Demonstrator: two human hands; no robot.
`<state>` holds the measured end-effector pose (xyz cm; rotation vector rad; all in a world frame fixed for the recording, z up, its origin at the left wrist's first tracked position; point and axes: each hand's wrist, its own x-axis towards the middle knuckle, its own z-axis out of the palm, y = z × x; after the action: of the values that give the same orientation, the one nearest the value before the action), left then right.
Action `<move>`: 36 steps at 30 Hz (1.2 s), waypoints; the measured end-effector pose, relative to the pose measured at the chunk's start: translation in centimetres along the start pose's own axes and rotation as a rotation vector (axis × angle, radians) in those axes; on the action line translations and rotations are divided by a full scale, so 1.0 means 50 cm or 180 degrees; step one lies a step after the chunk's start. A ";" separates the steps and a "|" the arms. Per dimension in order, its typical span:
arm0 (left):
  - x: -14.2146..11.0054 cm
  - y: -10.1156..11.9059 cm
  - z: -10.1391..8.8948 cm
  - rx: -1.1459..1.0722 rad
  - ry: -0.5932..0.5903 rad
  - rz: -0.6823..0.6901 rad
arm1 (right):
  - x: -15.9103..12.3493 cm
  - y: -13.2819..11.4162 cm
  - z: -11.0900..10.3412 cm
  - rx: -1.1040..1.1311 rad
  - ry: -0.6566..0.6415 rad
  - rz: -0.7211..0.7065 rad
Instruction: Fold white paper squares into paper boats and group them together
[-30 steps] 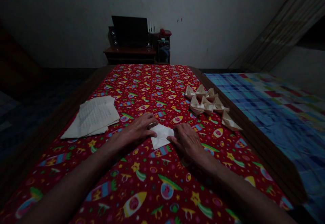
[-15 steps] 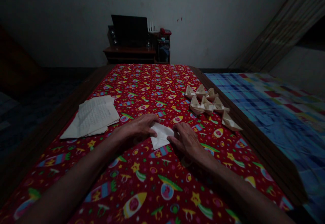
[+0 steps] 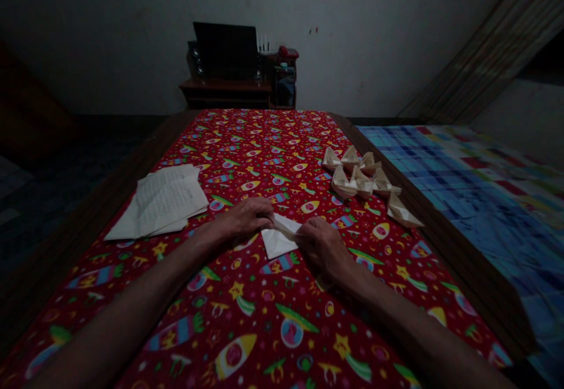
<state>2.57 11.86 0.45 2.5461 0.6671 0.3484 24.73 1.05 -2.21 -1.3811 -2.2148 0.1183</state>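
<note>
Together, the left hand (image 3: pixel 249 215) and the right hand (image 3: pixel 325 243) are pinching one creased white paper (image 3: pixel 277 243). Pointed, boat-like papers (image 3: pixel 363 185) are resting on printed red cloth (image 3: pixel 264 304).

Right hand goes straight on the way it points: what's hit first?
The folded white paper, right at the fingertips of the right hand. Past that, probably the left hand, though depth is hard to judge from one view.
</note>
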 end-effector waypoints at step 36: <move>-0.127 0.053 0.042 0.1363 0.0357 -0.0224 | -0.073 -0.024 -0.046 -0.0446 -0.0167 -0.0503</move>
<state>-1.05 5.73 -0.72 2.9107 0.9589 0.3570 26.07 -3.10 -1.20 -1.2812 -2.4061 -0.0586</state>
